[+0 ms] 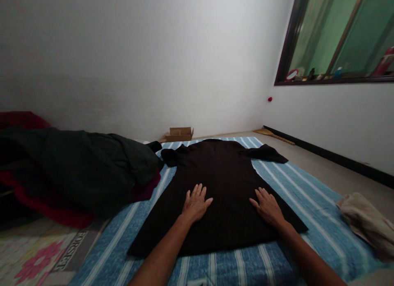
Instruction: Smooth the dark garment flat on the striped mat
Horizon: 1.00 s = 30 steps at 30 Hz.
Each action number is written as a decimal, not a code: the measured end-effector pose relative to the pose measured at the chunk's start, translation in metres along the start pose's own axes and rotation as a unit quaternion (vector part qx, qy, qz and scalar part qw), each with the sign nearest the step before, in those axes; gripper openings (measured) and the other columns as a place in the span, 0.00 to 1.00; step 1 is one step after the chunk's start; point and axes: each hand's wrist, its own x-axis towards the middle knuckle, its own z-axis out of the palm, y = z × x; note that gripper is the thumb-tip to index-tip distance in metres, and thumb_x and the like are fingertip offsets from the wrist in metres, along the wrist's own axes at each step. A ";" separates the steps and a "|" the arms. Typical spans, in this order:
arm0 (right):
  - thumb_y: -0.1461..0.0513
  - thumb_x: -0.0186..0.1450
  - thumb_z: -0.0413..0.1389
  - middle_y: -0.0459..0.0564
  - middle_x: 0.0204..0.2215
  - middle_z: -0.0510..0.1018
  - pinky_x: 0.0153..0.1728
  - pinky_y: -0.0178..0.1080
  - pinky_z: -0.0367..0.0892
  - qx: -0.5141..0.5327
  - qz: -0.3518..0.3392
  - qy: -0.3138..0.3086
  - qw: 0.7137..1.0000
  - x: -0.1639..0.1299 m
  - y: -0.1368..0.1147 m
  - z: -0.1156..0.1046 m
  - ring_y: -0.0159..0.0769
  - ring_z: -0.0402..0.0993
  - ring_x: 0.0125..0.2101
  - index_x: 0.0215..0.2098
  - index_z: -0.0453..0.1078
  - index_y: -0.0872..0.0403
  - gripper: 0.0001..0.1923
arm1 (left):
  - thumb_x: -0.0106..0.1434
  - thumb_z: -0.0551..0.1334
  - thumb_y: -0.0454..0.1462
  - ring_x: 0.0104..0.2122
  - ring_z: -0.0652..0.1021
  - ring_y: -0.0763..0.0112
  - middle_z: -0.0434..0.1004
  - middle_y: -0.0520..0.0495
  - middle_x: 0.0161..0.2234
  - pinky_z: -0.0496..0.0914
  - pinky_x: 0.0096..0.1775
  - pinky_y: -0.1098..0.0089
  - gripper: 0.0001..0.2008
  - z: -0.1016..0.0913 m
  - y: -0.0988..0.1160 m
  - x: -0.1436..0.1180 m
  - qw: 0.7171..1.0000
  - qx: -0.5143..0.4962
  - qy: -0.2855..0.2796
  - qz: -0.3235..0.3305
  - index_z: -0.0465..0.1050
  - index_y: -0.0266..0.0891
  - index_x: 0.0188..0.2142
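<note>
Blue striped blanket is spread over the floor and takes up most of the near ground; its far edge reaches close to the wall, and its right edge gives onto bare floor.

Dark garment is laid flat on the blanket, collar away from the person, hem nearest. One short sleeve is spread to the right; the left one is bunched near the heap. The hem is seen splayed wide, the right corner reaching farther out than the left.

Heap of dark and red clothing is piled just beside the garment's left side, touching or nearly touching the left sleeve. Little free room is left there.

Beige folded cloth lies off the blanket's right edge, well apart from the garment. A small cardboard box stands by the far wall.

Left hand and right hand are pressed palm-down on the lower body of the garment, fingers spread, nothing pinched.

Step judged: smoothing the cloth flat. The next move is judged to call for a grasp at a side edge or sleeve; the right side offers open blanket, while the left is crowded by the heap.
</note>
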 end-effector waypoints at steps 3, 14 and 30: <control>0.48 0.66 0.39 0.59 0.62 0.52 0.59 0.47 0.43 0.002 -0.001 0.003 1.000 -0.001 0.000 0.000 0.45 0.44 0.62 0.62 0.54 0.61 0.33 | 0.65 0.40 0.53 0.64 0.45 0.61 0.43 0.43 0.65 0.44 0.60 0.52 0.33 -0.001 0.001 -0.001 1.000 0.002 -0.001 0.001 0.50 0.36 0.62; 0.47 0.66 0.39 0.58 0.62 0.52 0.59 0.47 0.44 -0.006 0.006 0.005 1.000 -0.003 -0.001 -0.004 0.45 0.45 0.62 0.61 0.55 0.60 0.33 | 0.65 0.41 0.52 0.64 0.45 0.60 0.43 0.43 0.65 0.44 0.60 0.52 0.32 0.001 0.002 -0.002 1.000 0.006 0.014 0.005 0.51 0.36 0.62; 0.52 0.65 0.44 0.60 0.58 0.60 0.56 0.47 0.51 0.013 -0.001 0.049 0.999 -0.005 -0.004 -0.006 0.47 0.53 0.59 0.55 0.63 0.61 0.27 | 0.65 0.41 0.52 0.64 0.46 0.60 0.44 0.44 0.65 0.44 0.60 0.52 0.32 0.005 0.002 -0.001 1.000 -0.003 0.021 0.005 0.51 0.37 0.62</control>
